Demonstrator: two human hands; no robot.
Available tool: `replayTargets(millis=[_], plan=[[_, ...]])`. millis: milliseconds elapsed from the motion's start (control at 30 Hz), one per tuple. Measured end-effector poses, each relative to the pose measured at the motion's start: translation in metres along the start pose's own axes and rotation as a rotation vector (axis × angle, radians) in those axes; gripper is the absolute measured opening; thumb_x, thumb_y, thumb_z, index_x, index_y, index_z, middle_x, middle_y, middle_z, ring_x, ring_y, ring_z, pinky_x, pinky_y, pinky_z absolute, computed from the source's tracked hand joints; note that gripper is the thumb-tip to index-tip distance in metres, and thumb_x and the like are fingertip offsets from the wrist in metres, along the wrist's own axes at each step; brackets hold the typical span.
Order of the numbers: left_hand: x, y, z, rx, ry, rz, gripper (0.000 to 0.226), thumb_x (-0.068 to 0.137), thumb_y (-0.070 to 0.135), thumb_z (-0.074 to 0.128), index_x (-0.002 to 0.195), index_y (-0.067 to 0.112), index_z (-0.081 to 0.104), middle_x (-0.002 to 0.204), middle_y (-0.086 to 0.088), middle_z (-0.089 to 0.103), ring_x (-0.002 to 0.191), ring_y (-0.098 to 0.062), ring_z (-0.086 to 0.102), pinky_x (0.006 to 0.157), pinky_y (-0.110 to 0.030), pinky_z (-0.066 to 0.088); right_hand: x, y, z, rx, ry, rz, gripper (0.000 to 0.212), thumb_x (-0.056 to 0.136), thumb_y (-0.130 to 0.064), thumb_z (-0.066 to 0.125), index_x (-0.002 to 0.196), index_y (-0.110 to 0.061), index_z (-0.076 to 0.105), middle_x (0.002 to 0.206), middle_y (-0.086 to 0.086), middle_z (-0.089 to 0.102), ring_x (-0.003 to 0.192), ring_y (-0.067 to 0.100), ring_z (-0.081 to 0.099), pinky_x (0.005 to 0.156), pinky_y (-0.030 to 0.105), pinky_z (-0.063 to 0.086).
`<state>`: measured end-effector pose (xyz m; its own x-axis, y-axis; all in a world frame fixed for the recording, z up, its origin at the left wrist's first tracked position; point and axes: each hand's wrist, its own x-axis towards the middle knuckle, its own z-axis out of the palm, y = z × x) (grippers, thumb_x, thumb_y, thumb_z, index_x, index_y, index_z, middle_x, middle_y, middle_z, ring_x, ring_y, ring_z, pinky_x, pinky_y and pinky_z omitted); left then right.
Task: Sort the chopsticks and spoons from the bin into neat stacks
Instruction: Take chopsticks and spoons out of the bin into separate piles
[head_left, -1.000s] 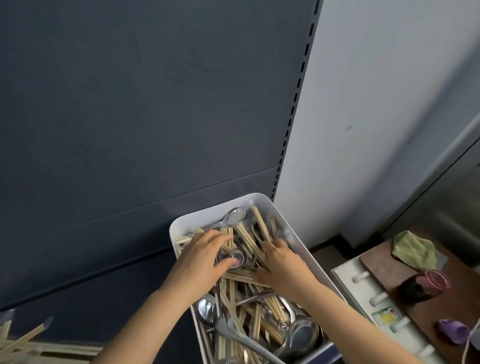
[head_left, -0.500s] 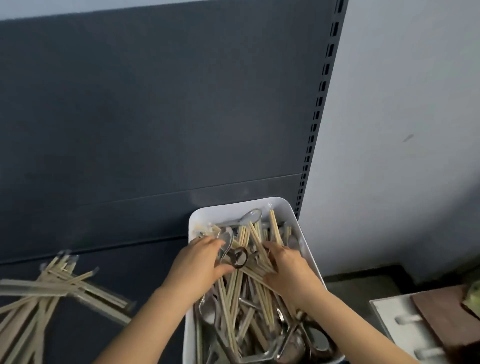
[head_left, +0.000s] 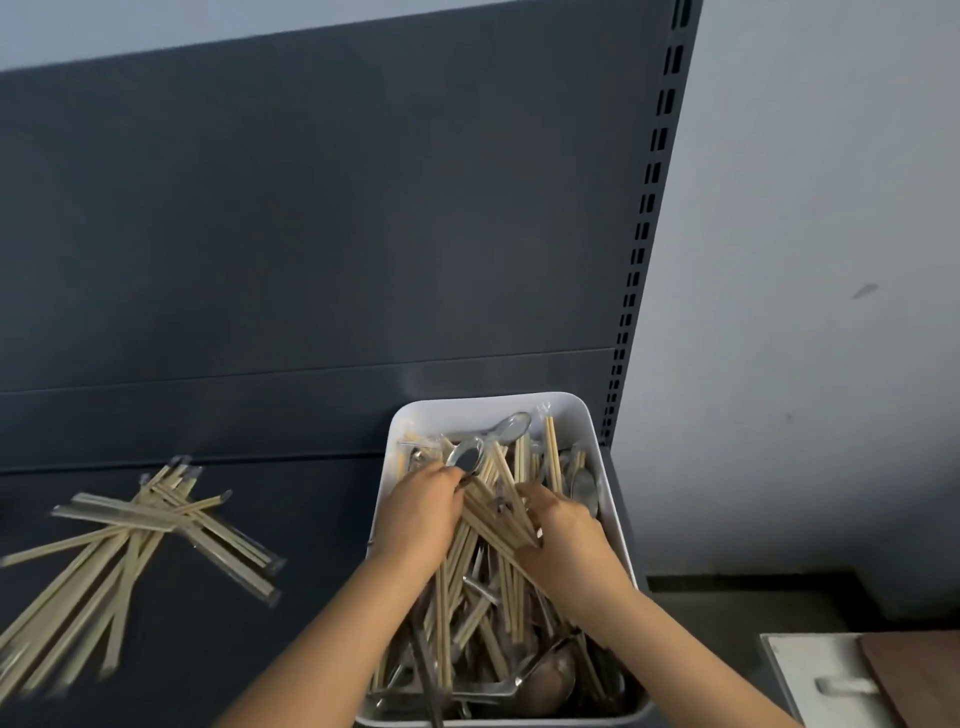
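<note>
Both my hands are down in the white bin (head_left: 582, 415) at lower centre of the frame. My left hand (head_left: 421, 514) is curled over the left side of a bundle of chopsticks (head_left: 498, 514), fingers closed round it, with the bowl of a metal spoon (head_left: 466, 458) just above its fingertips; whether the spoon is also held I cannot tell. My right hand (head_left: 563, 535) closes on the same bundle from the right, thumb pressed on the sticks. The bundle's long axis runs from upper left to lower right across the bin, oblique to the bin's long walls. More chopsticks and spoons lie tangled beneath, towards the bottom edge of the frame. The sorted pile of chopsticks (head_left: 130, 540) lies at lower left on the dark desk (head_left: 291, 519), well apart from the bin, fanned rather than neat. My left hand is the nearer to that pile. I judge that the bundle must rise clear of the bin's left wall; the desk between is open.
</note>
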<state>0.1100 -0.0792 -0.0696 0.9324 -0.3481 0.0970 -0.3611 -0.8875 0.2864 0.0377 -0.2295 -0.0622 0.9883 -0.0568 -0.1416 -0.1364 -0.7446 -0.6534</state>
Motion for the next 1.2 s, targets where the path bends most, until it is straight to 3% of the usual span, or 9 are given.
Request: replayTargets(millis=[100,233,300,467,633,767,900,1067,1200], plan=[[-0.002,-0.005,-0.012,-0.064,0.080,-0.033,0.021,0.097,0.024,0.044,0.098,0.011,0.061,0.098,0.003,0.057,0.085,-0.019,0.058,0.070,-0.032,0.045,-0.003,0.000,-0.010,0.094,0.004,0.024,0.056,0.082,0.000,0.056,0.133,-0.021,0.046,0.103,0.000,0.066,0.079,0.015,0.064,0.065,0.022,0.054],[-0.003,-0.015,-0.031,-0.270,0.216,-0.116,0.018,0.093,0.020,0.055,0.086,0.006,0.064,0.082,0.002,0.058,0.075,-0.018,0.059,0.064,-0.029,0.045,-0.005,-0.003,-0.016,0.164,0.024,0.047,0.056,0.082,-0.005,0.061,0.134,-0.021,0.047,0.105,-0.004,0.064,0.085,0.014,0.065,0.076,0.025,0.056],[-0.004,-0.019,-0.040,-0.351,0.261,-0.138,0.017,0.091,0.020,0.059,0.081,0.007,0.064,0.075,0.006,0.057,0.068,-0.008,0.056,0.057,-0.020,0.042,-0.005,-0.006,-0.019,0.164,0.047,0.039,0.051,0.082,-0.006,0.062,0.130,-0.021,0.052,0.103,-0.005,0.062,0.086,0.013,0.064,0.077,0.024,0.054],[-0.006,-0.027,-0.052,-0.498,0.259,-0.153,0.014,0.089,0.020,0.062,0.079,0.012,0.065,0.068,0.008,0.057,0.060,-0.004,0.053,0.052,-0.013,0.034,-0.005,-0.012,-0.025,0.173,0.089,0.044,0.036,0.079,-0.003,0.064,0.111,-0.019,0.064,0.092,-0.007,0.065,0.079,0.009,0.061,0.064,0.006,0.045],[-0.011,-0.034,-0.053,-0.551,0.210,-0.135,0.015,0.090,0.021,0.061,0.078,0.012,0.065,0.063,0.007,0.055,0.054,-0.004,0.049,0.049,-0.011,0.037,-0.003,-0.011,-0.026,0.194,0.096,0.104,0.023,0.080,-0.004,0.068,0.097,-0.019,0.063,0.077,-0.004,0.065,0.067,0.010,0.060,0.056,0.010,0.042],[-0.011,-0.034,-0.056,-0.588,0.222,-0.124,0.016,0.089,0.022,0.062,0.079,0.010,0.066,0.063,0.004,0.057,0.054,-0.006,0.050,0.051,-0.015,0.036,-0.002,-0.014,-0.027,0.198,0.157,0.098,0.020,0.082,-0.004,0.066,0.088,-0.022,0.059,0.066,-0.009,0.059,0.054,0.004,0.052,0.047,0.009,0.040],[-0.010,-0.034,-0.062,-0.624,0.244,-0.110,0.016,0.088,0.023,0.063,0.080,0.010,0.066,0.068,0.000,0.063,0.064,-0.017,0.061,0.057,-0.029,0.047,-0.001,-0.019,-0.028,0.215,0.208,0.079,0.019,0.080,-0.005,0.066,0.086,-0.022,0.061,0.070,-0.007,0.062,0.058,0.009,0.056,0.051,0.011,0.042],[-0.014,-0.039,-0.077,-0.650,0.288,-0.089,0.019,0.087,0.025,0.062,0.081,0.007,0.065,0.073,-0.007,0.067,0.073,-0.028,0.065,0.067,-0.047,0.054,-0.001,-0.028,-0.033,0.315,0.264,0.048,0.019,0.080,-0.004,0.068,0.092,-0.019,0.065,0.076,-0.002,0.068,0.071,0.019,0.065,0.069,0.033,0.056],[-0.022,-0.048,-0.090,-0.682,0.321,-0.116,0.024,0.086,0.030,0.062,0.080,0.007,0.063,0.076,-0.011,0.067,0.079,-0.032,0.066,0.070,-0.052,0.054,0.000,-0.044,-0.043,0.411,0.298,-0.019,0.023,0.082,-0.003,0.068,0.098,-0.019,0.065,0.082,0.000,0.067,0.074,0.017,0.065,0.057,0.021,0.053]])
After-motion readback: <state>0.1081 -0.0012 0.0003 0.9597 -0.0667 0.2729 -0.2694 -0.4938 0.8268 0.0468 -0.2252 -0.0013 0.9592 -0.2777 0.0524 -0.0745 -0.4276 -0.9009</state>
